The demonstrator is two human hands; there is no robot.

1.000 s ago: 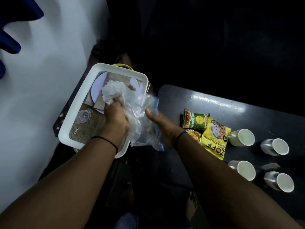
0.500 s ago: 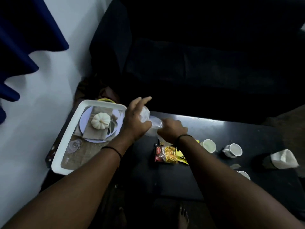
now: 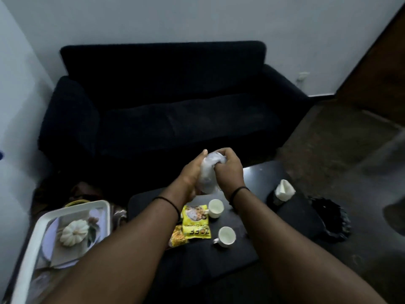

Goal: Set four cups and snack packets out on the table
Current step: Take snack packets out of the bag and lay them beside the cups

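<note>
Both hands are raised above the black table (image 3: 236, 257), squeezing a crumpled clear plastic bag (image 3: 209, 172) between them. My left hand (image 3: 192, 172) grips its left side and my right hand (image 3: 230, 170) closes over its top. Below them on the table lie a yellow snack packet (image 3: 196, 222) and a second orange-yellow packet (image 3: 178, 236) partly under my left forearm. Two white cups (image 3: 215, 208) (image 3: 226, 235) stand just right of the packets. My right forearm hides whatever lies further right on the table.
A white tray (image 3: 32, 244) with a plate and a small white pumpkin (image 3: 74, 232) sits at the left. A black sofa (image 3: 166, 102) fills the space behind the table. A white folded napkin (image 3: 285, 189) stands at the table's right end, beside a black ruffled object (image 3: 331, 220).
Both hands rose from the table and bunched the plastic bag into a tight wad. The view tilted up, showing the whole sofa. Only two cups show now.
</note>
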